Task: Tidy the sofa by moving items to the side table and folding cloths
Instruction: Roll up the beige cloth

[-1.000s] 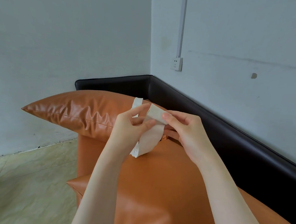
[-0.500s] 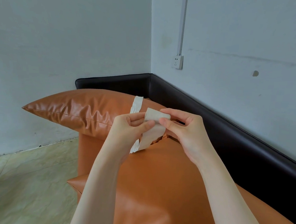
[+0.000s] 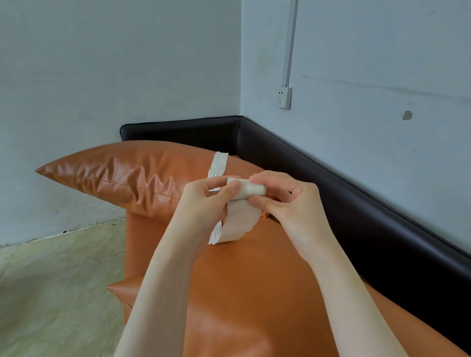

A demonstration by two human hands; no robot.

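A long, narrow strip of beige cloth [image 3: 239,220] is held up over the orange sofa seat [image 3: 262,291]. Its top end is rolled into a small tight roll. My left hand [image 3: 202,204] pinches the left end of that roll with thumb and fingers. My right hand [image 3: 291,201] grips the roll's right end between thumb and fingertips. The unrolled part hangs in a loop below the hands, and its far end lies across the orange cushion [image 3: 134,174] behind.
The sofa has a dark brown back and arm rail [image 3: 339,185] running into the room corner. A wall socket [image 3: 282,97] sits above it. Pale tiled floor [image 3: 39,290] lies to the left of the sofa.
The roll at the top of the strip has grown thicker as both hands turned it. The hanging loop has become shorter. The hands stayed over the same spot.
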